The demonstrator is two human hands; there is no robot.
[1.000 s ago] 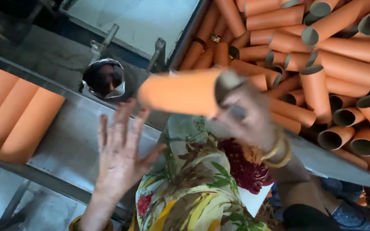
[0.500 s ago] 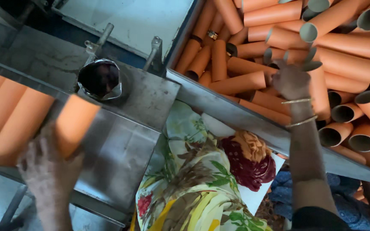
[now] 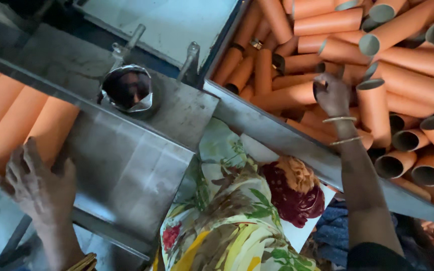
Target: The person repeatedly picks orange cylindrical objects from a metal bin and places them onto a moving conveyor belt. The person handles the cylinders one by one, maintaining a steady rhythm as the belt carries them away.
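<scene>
The left hand (image 3: 38, 183) lies spread, fingers wide, against the last orange cardboard tube (image 3: 51, 131) on the grey metal trough (image 3: 136, 170); the right hand (image 3: 332, 95) grips another orange tube (image 3: 285, 96) in the heaped bin (image 3: 277, 133)

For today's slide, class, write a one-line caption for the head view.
Right hand grips an orange tube in the bin; left hand rests on tubes.
</scene>
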